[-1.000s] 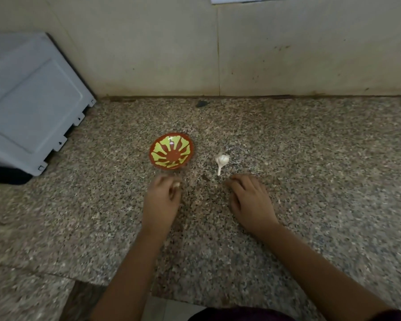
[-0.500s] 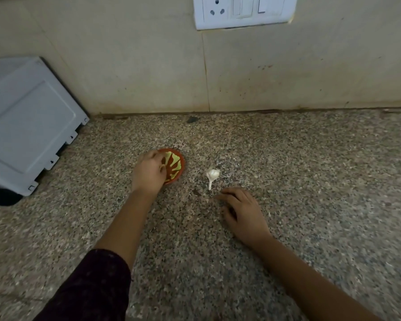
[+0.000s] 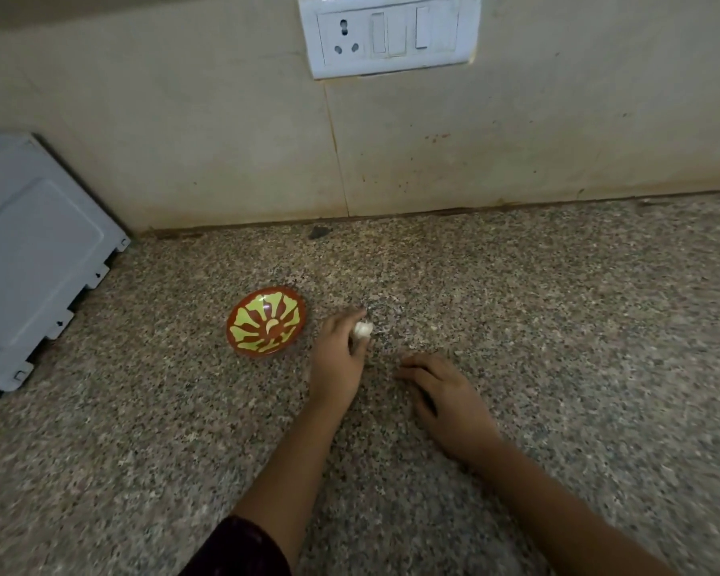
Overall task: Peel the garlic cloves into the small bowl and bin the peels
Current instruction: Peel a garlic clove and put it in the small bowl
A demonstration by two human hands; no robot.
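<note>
fingers [image 3: 350,317] of the left hand [image 3: 337,359] pinch the garlic [image 3: 363,329] down at the counter [image 3: 516,326] just right of the small bowl [image 3: 246,326], the right hand [image 3: 445,392] lying slack and empty nearby, and so shallow a hold could let the papery bulb slip, roll away or shed peel.

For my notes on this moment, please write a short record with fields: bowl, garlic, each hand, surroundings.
bowl: small red and yellow bowl, upright on the granite counter, one pale piece inside
garlic: white garlic, right of the bowl
left hand: left hand pinches the garlic
right hand: right hand rests on the counter, holds nothing
wall: switchboard
</note>
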